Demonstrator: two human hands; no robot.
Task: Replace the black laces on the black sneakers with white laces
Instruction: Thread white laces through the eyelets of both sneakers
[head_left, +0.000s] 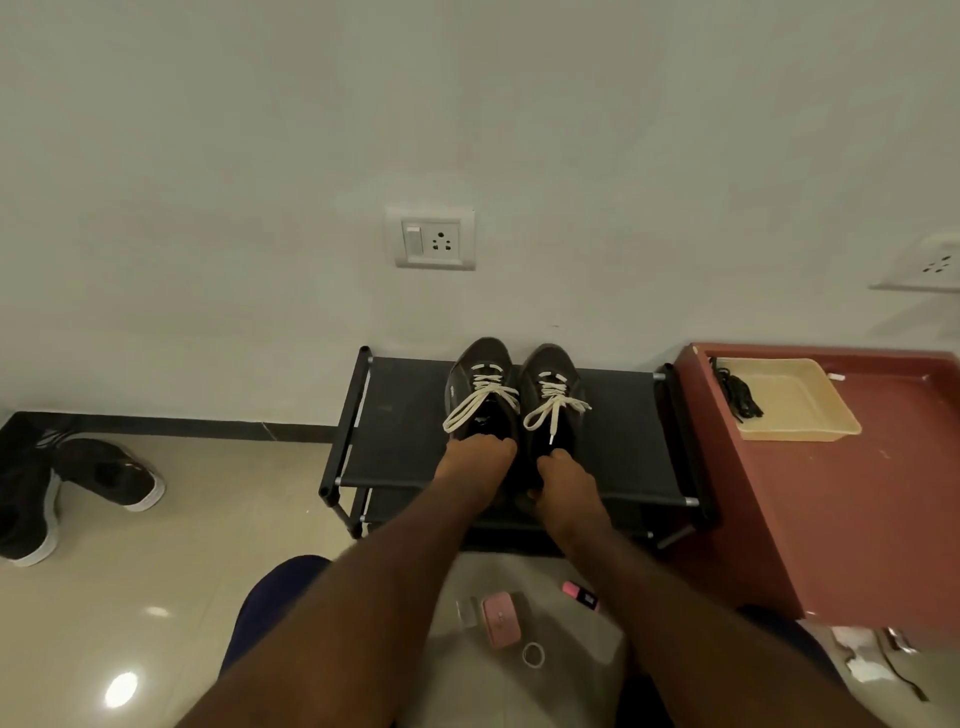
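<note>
Two black sneakers stand side by side on the top shelf of a black shoe rack (395, 415), toes toward the wall. Both the left sneaker (480, 364) and the right sneaker (548, 364) carry white laces (480, 402) tied in bows. My left hand (475, 460) grips the heel of the left sneaker with curled fingers. My right hand (563, 486) grips the heel of the right sneaker. The black laces (737, 389) lie bundled in a beige tray (800, 410) on the red cabinet at the right.
A red cabinet (857, 499) stands right of the rack. Another pair of dark shoes (67, 483) lies on the tiled floor at the left. A pink case (500, 618), a pink marker (579, 595) and a ring (533, 653) lie near my knees. A wall socket (431, 239) is above the rack.
</note>
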